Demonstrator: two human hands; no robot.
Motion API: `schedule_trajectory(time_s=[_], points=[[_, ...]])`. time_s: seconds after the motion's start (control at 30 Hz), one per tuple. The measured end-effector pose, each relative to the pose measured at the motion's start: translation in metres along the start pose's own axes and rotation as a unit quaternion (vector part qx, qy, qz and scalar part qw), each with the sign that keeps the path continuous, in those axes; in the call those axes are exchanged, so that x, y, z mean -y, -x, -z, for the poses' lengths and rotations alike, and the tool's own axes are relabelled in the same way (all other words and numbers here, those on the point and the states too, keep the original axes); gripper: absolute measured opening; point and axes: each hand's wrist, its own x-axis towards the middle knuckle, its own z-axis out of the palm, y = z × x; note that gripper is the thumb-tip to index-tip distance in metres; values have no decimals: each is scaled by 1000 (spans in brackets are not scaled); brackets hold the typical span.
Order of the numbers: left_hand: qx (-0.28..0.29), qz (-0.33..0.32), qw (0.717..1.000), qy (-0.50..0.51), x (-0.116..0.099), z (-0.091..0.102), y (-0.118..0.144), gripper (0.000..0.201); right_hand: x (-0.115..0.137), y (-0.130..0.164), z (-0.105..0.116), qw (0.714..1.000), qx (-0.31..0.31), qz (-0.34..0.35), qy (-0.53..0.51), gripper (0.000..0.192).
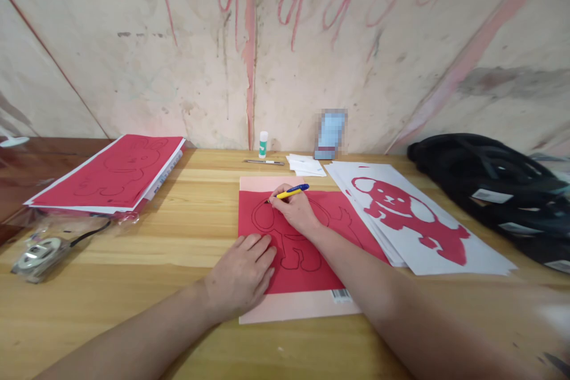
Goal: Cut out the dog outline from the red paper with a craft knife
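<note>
A red sheet of paper (347,219) with a black outline drawing of an animal lies on a pink mat (294,307) in the middle of the wooden table (196,214). My right hand (296,211) grips a yellow and blue pen (293,191), its tip touching the outline at the upper left of the drawing. My left hand (243,276) lies flat, palm down, on the red sheet's lower left corner, pressing it to the mat.
A stack of red sheets (111,175) lies at the left, white sheets with a red cut-out dog (409,214) at the right. A glue stick (263,145), a craft knife (265,162), folded papers (307,165), a black bag (494,190) and a wrapped device (40,254) lie around.
</note>
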Motion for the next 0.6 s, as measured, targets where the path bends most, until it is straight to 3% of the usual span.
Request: schedule_trajectory(time_s=[0.6], points=[[13,-3,1000,-1,0,-1,0,32,-8,0,0,1000,9,-4,-3,12]])
